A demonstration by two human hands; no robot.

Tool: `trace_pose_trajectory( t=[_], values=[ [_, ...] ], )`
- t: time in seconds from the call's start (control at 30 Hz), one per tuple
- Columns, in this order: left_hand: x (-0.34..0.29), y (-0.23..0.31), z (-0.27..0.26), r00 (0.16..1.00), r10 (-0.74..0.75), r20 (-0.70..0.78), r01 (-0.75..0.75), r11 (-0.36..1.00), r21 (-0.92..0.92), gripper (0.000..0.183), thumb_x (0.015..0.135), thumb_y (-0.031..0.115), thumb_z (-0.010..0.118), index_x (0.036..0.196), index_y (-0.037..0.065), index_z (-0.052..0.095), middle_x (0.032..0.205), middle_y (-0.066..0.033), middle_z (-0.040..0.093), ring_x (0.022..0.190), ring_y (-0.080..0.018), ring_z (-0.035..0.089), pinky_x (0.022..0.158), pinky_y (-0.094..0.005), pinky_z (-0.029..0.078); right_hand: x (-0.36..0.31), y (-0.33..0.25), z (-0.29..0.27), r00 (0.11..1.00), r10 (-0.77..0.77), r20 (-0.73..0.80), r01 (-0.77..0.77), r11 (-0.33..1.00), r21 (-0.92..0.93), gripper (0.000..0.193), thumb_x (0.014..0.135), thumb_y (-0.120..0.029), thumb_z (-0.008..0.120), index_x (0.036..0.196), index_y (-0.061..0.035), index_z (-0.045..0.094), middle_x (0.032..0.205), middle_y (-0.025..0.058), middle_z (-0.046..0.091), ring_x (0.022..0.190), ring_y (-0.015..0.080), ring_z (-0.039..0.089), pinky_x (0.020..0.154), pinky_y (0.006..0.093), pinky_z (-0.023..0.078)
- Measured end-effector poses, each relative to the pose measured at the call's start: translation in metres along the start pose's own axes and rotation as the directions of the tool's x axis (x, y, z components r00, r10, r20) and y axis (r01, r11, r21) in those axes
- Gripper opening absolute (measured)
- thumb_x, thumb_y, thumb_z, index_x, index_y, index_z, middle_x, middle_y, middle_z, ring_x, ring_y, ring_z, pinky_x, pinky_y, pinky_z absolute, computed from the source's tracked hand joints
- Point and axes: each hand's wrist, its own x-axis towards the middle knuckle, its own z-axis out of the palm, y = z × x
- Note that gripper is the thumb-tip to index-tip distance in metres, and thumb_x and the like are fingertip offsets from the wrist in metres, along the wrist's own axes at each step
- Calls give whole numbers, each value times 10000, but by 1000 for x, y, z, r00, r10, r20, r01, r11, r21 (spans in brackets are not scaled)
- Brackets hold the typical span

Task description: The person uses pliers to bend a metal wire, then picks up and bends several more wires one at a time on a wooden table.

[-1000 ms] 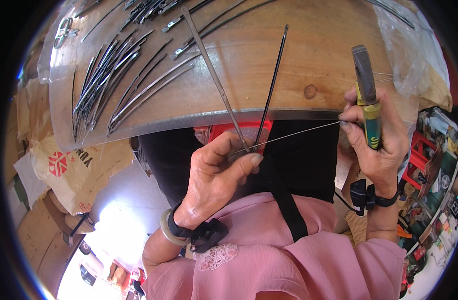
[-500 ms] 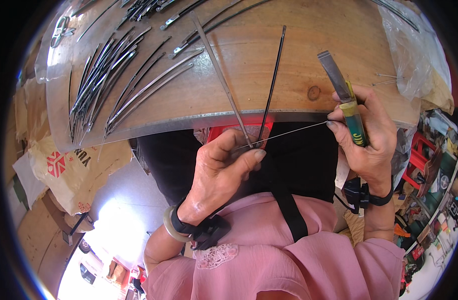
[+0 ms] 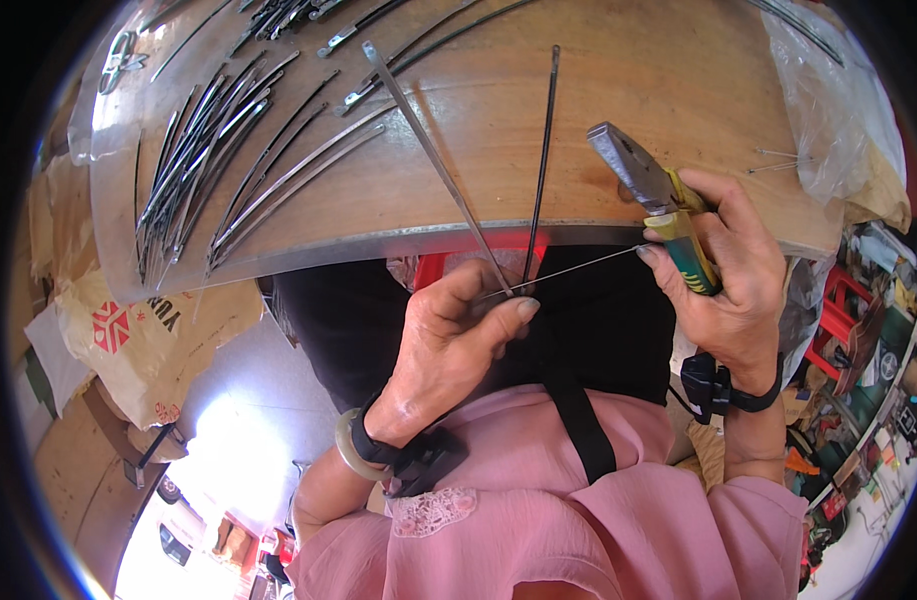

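Metal strips [image 3: 436, 168], held as a pair, rise in a V from the center of the frame toward its upper half, the gray one leaning left and the black one [image 3: 542, 165] nearly upright. Their lower ends meet in the left hand [image 3: 443, 330], whose thumb and index finger press together, pinching them and the wire between. If that pinch loosens, the long free ends could swing and drag the crossing out of line. The right hand [image 3: 733, 285], right of center, pinches the wire's far end between thumb and index finger while also cradling the pliers [image 3: 640, 178]; this double load could let the tool tip or slip. The thin wire [image 3: 588, 266], drawn almost straight between the hands, could kink or pull free if tugged unevenly. Whether it passes through the strips or only beside them cannot be told.

Counted, largest first: one table [image 3: 678, 70], two strips in hand, two hands, one pair of pliers, one wire between the hands, and apparently two short wires [image 3: 775, 166] at right. Loose strips [image 3: 193, 165] at upper left overlap too much to count.
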Motion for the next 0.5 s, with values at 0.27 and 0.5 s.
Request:
trace_pose_trajectory(
  t=[0.27, 0.5],
  values=[
    [2, 1, 4, 1000, -3, 8, 3, 1000, 10, 120, 885, 48, 688, 989, 1, 652, 710, -25, 639, 558, -45, 512, 514, -191, 407, 1, 2, 2, 999, -50, 3, 50, 998, -42, 258, 703, -101, 796, 873, 46, 668, 1074, 168, 627, 865, 315, 659, 741, 325, 514],
    [1, -1, 3, 1000, -6, 2, 6, 1000, -17, 110, 891, 54, 684, 978, -3, 649, 707, -29, 637, 560, -48, 514, 520, -194, 417, 0, 2, 4, 999, -47, -7, 46, 998, -48, 267, 711, -120, 792, 870, 48, 657, 1071, 171, 627, 867, 320, 657, 743, 330, 515]
  ],
)
